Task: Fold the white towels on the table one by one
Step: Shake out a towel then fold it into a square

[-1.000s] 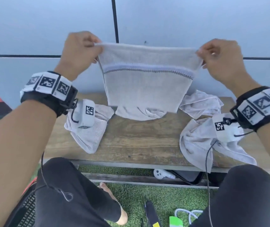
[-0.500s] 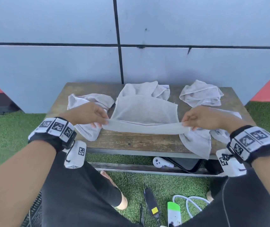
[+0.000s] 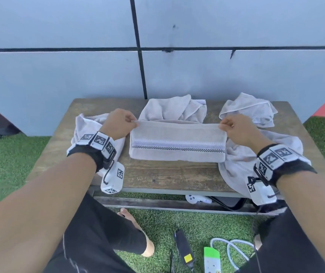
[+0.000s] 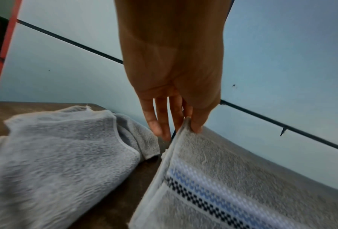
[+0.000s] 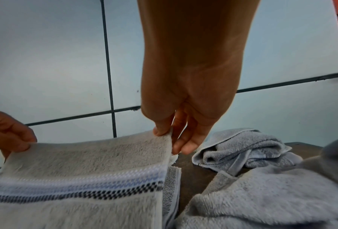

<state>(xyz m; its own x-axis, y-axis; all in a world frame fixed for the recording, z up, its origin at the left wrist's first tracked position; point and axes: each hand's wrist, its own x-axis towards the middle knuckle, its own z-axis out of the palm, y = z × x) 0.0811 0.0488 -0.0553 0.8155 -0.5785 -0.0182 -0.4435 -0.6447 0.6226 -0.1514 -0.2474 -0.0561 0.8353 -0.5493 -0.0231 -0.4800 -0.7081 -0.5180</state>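
A white towel with a blue and black checked stripe (image 3: 177, 143) lies folded over itself in the middle of the wooden table (image 3: 157, 174). My left hand (image 3: 121, 123) pinches its far left corner, thumb against fingers, as the left wrist view shows on the striped towel (image 4: 232, 178) under the left hand (image 4: 187, 124). My right hand (image 3: 234, 128) pinches the far right corner; the right wrist view shows the right hand (image 5: 170, 137) holding the towel's edge (image 5: 85, 162). The held edge is lifted slightly above the layers below.
Crumpled white towels lie around: one at the left (image 3: 84, 125), one behind the striped towel (image 3: 173, 109), one at the back right (image 3: 250, 109), one draped over the front right edge (image 3: 240, 164). A wall stands close behind. Cables and a controller (image 3: 195, 199) lie on the grass below.
The towel was held up in the air, then lowered to the table; now its held edge has been carried away from me and the striped part lies folded on top.
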